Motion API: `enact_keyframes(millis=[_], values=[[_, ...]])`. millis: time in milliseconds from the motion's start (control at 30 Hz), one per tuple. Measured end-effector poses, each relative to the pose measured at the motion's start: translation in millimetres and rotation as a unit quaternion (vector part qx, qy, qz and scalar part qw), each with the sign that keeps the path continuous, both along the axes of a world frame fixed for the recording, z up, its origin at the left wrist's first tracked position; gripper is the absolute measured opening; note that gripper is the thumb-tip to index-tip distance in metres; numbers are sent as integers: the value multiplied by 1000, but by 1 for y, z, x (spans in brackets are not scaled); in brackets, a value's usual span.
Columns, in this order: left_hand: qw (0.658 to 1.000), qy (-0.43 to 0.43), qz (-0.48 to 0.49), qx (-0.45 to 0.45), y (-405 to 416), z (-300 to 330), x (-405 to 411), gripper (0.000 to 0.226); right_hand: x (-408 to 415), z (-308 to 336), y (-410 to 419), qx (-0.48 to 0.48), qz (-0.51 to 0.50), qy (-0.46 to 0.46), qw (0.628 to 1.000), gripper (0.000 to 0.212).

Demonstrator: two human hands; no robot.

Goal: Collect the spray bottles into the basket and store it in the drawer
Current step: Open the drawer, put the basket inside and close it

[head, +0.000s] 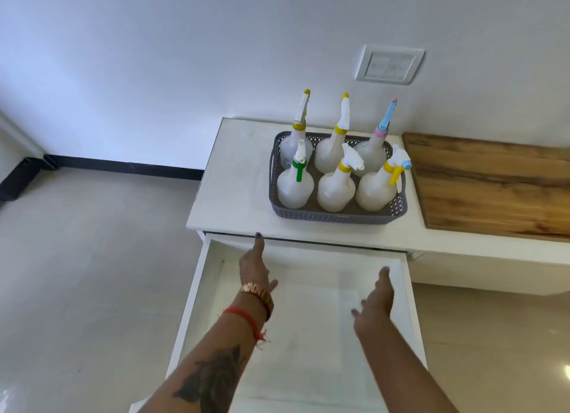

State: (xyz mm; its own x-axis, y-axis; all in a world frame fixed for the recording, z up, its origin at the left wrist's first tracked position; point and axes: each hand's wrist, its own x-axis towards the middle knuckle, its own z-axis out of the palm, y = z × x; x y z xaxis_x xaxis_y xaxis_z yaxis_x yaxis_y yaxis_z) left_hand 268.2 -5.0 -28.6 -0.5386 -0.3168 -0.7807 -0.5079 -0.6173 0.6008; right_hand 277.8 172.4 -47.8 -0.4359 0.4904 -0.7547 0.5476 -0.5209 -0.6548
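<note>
From the head camera, the grey basket (337, 217) sits on the white cabinet top (234, 178), well back from the front edge, with all the spray bottles (335, 190) standing upright inside it, while the drawer (197, 292) below is pulled wide out and shows a bare white floor. Both arms reach forward above the drawer: the left hand (254, 266) has straight fingers pointing toward the cabinet's front edge and holds nothing, and the right hand (377, 301) is likewise relaxed, fingers spread and empty. Collecting looks finished, so the step in hand is judged to be lifting the loaded basket; it would go best with one hand on each short end, gripping low under the rim or at the handle slots, raising it level so the tall nozzles do not tip, bringing it forward clear of the cabinet lip, then lowering it flat into the drawer. The tall trigger heads may catch on the cabinet front when the drawer closes, so it is worth checking their height first. Counted: six spray bottles in two rows of three, one basket, one open drawer, one wall switch plate (389, 64), one wooden board (493, 190) just right of the basket, and two hands
</note>
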Motion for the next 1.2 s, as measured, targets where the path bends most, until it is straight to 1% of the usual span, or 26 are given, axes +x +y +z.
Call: enact_keyframes(millis=[67,133,233,367,500,600,667,733,800,900,1033,1133,1200], values=[[996,25,-31,-75,-8,2,-37,68,-45,7,11,63,16,42,997,65],[988,54,-60,-130,-14,2,-69,72,-85,15,24,121,13,69,990,61],[978,77,-92,-169,-23,1,-104,73,-131,21,45,183,-8,99,978,55],[970,74,-127,-194,-34,-9,-134,73,-165,16,69,242,-27,102,964,47],[963,64,-165,-204,-43,-23,-149,72,-184,4,81,258,-1,117,959,39],[957,70,-193,-207,-45,-32,-159,66,-196,-4,90,263,43,101,959,40],[953,67,-215,-204,-44,-37,-165,64,-202,-10,97,251,97,92,959,42],[949,55,-236,-200,-42,-40,-171,64,-208,-18,102,266,184,80,943,45],[948,47,-248,-193,-39,-42,-175,61,-213,-21,101,265,230,67,934,49],[939,41,-277,-198,-36,-43,-177,53,-216,-27,101,259,239,42,935,56],[924,63,-312,-213,-34,-44,-177,42,-216,-34,104,301,268,26,915,42],[913,79,-322,-237,-34,-45,-176,42,-215,-38,108,329,268,49,904,39],[913,80,-320,-241,-35,-45,-176,43,-213,-39,109,350,266,50,897,39]])
